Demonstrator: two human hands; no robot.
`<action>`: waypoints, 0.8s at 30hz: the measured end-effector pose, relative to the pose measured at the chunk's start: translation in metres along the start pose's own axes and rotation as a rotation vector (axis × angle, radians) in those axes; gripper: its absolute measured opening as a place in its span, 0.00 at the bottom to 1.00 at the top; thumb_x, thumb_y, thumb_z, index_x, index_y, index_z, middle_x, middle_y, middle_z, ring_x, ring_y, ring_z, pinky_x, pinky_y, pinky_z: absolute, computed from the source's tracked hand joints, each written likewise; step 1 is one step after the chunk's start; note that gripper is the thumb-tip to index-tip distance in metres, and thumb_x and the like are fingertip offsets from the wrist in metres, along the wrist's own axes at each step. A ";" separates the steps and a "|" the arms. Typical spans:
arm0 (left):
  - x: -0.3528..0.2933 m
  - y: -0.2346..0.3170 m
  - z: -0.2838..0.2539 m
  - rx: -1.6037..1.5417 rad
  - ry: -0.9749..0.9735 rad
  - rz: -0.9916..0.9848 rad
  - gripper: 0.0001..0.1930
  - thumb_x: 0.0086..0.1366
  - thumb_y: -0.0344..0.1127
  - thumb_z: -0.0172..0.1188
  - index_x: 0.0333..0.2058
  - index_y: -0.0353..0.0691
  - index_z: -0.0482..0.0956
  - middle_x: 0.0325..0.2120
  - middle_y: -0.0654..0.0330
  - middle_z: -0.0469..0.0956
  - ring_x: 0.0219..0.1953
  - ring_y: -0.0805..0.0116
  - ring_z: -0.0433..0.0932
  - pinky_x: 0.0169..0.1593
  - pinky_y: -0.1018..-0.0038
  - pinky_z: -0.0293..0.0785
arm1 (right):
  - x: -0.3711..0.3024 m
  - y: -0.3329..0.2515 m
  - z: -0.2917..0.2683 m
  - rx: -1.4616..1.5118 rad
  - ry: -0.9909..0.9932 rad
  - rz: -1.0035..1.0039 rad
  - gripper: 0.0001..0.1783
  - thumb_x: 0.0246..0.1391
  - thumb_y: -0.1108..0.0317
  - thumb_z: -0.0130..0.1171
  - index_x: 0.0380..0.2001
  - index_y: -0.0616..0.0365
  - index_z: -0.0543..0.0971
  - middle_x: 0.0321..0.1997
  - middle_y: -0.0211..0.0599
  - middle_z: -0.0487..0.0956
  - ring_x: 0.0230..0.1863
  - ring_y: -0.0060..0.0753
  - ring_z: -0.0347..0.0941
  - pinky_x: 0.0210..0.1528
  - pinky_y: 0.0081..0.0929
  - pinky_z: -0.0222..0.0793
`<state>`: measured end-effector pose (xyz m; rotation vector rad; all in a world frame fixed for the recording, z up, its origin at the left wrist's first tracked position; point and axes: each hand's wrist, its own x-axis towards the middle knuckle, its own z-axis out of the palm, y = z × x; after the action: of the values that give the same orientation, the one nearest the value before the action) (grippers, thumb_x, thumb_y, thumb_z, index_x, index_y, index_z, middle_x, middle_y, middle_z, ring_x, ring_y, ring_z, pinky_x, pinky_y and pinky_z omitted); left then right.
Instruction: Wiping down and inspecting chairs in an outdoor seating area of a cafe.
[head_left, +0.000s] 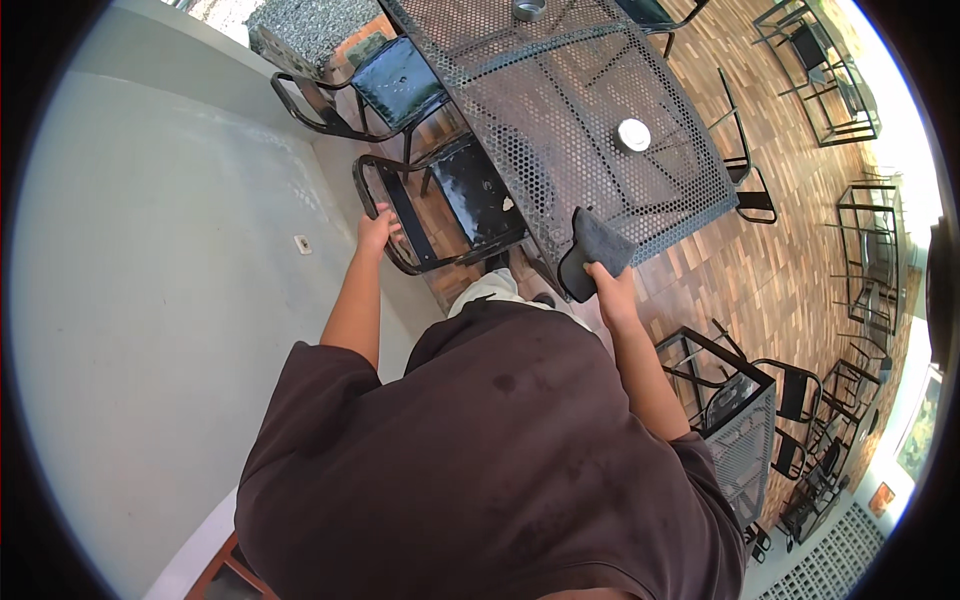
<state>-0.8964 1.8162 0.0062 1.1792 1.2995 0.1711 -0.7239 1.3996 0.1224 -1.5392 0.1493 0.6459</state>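
Observation:
My left hand (pixel 377 231) is at the backrest tube of a black metal chair (pixel 468 192), its fingers across the tube. Worn, light patches mark the chair's dark seat, which is partly under the edge of a black perforated metal table (pixel 560 95). In my right hand (pixel 613 288) is a dark grey and black cloth-like piece (pixel 600 248), pinched at its near end. It is over the table's near corner; whether it touches the mesh I cannot tell. Farther along the tabletop stands a small round white-topped container (pixel 633 135).
Another black chair (pixel 395 82) stands beyond the first, along a grey wall (pixel 170 260) on my left. A small round metal dish (pixel 528 9) sits at the table's far end. Across the wood-patterned floor (pixel 690 285) on the right are more black chairs and a mesh table (pixel 742 440).

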 end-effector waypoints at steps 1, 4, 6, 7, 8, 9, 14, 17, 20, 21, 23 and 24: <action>-0.002 -0.001 0.003 0.048 0.049 0.035 0.27 0.65 0.36 0.61 0.59 0.35 0.63 0.47 0.46 0.76 0.49 0.48 0.79 0.40 0.59 0.82 | -0.004 0.008 -0.007 0.007 -0.009 -0.003 0.17 0.52 0.74 0.61 0.46 0.67 0.78 0.42 0.34 0.81 0.42 0.27 0.76 0.47 0.26 0.71; -0.018 -0.007 0.012 0.726 0.437 0.498 0.36 0.64 0.39 0.64 0.64 0.32 0.56 0.57 0.38 0.69 0.59 0.41 0.72 0.60 0.54 0.73 | -0.017 0.026 -0.029 -0.024 -0.032 -0.006 0.16 0.51 0.75 0.58 0.45 0.68 0.79 0.41 0.34 0.81 0.41 0.27 0.76 0.46 0.26 0.71; -0.046 -0.009 0.032 0.658 0.408 0.496 0.40 0.63 0.40 0.64 0.66 0.30 0.52 0.61 0.35 0.63 0.63 0.40 0.67 0.66 0.56 0.65 | -0.023 0.038 -0.053 -0.060 -0.145 0.085 0.18 0.51 0.75 0.55 0.47 0.67 0.77 0.42 0.34 0.80 0.43 0.27 0.75 0.47 0.26 0.71; -0.060 -0.011 0.040 0.587 0.382 0.489 0.44 0.63 0.41 0.65 0.68 0.29 0.48 0.65 0.32 0.58 0.67 0.39 0.61 0.71 0.58 0.58 | -0.034 0.048 -0.064 -0.056 -0.142 0.084 0.18 0.51 0.75 0.55 0.47 0.67 0.77 0.42 0.34 0.80 0.43 0.27 0.75 0.47 0.26 0.71; -0.069 -0.016 0.041 0.577 0.398 0.499 0.44 0.63 0.41 0.65 0.68 0.29 0.48 0.65 0.32 0.58 0.67 0.39 0.61 0.71 0.58 0.58 | -0.040 0.055 -0.070 0.024 -0.141 0.109 0.19 0.51 0.76 0.53 0.48 0.67 0.76 0.43 0.33 0.79 0.44 0.27 0.74 0.47 0.25 0.70; -0.077 -0.028 0.040 0.604 0.399 0.448 0.46 0.63 0.42 0.65 0.69 0.28 0.45 0.66 0.32 0.55 0.68 0.39 0.60 0.71 0.58 0.58 | -0.045 0.059 -0.076 0.100 -0.147 0.134 0.20 0.51 0.76 0.51 0.50 0.66 0.75 0.45 0.33 0.79 0.45 0.27 0.74 0.48 0.25 0.70; -0.128 -0.050 0.060 0.691 0.447 0.317 0.47 0.64 0.45 0.64 0.70 0.29 0.45 0.67 0.33 0.54 0.69 0.39 0.58 0.70 0.57 0.58 | -0.077 0.084 -0.115 0.256 -0.195 0.278 0.23 0.55 0.75 0.52 0.56 0.63 0.72 0.51 0.36 0.78 0.52 0.32 0.74 0.54 0.30 0.71; -0.189 -0.053 0.091 0.951 0.450 0.657 0.40 0.63 0.49 0.65 0.65 0.30 0.60 0.66 0.33 0.57 0.67 0.41 0.61 0.68 0.59 0.61 | -0.094 0.072 -0.111 0.246 -0.252 0.329 0.24 0.61 0.70 0.55 0.60 0.62 0.70 0.55 0.37 0.77 0.56 0.35 0.74 0.57 0.36 0.72; -0.239 -0.061 0.119 0.631 -0.195 0.726 0.34 0.63 0.54 0.66 0.57 0.31 0.70 0.60 0.41 0.70 0.64 0.49 0.68 0.66 0.62 0.64 | -0.095 0.075 -0.098 0.254 -0.388 0.317 0.29 0.68 0.56 0.56 0.65 0.59 0.66 0.60 0.37 0.75 0.59 0.35 0.73 0.58 0.39 0.71; -0.261 -0.060 0.130 0.429 -0.381 0.493 0.34 0.63 0.55 0.66 0.57 0.33 0.72 0.58 0.46 0.73 0.61 0.54 0.71 0.64 0.63 0.65 | -0.097 0.067 -0.089 0.226 -0.506 0.376 0.30 0.68 0.53 0.55 0.65 0.59 0.66 0.61 0.37 0.74 0.60 0.34 0.72 0.59 0.39 0.71; -0.297 -0.052 0.133 0.204 -0.548 0.266 0.34 0.63 0.56 0.67 0.56 0.34 0.73 0.55 0.51 0.76 0.59 0.59 0.73 0.63 0.65 0.67 | -0.098 0.059 -0.073 0.097 -0.688 0.408 0.31 0.69 0.47 0.52 0.64 0.58 0.68 0.62 0.36 0.74 0.61 0.32 0.71 0.61 0.37 0.70; -0.311 -0.044 0.128 0.206 -0.634 0.225 0.33 0.63 0.55 0.67 0.57 0.35 0.73 0.54 0.53 0.77 0.58 0.62 0.74 0.62 0.66 0.68 | -0.100 0.050 -0.061 0.078 -0.709 0.406 0.31 0.69 0.47 0.52 0.64 0.58 0.68 0.62 0.36 0.74 0.61 0.32 0.71 0.61 0.37 0.70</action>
<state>-0.9218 1.5103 0.1511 1.4066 0.6365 -0.1718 -0.8122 1.3072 0.1227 -1.1300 -0.0562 1.4515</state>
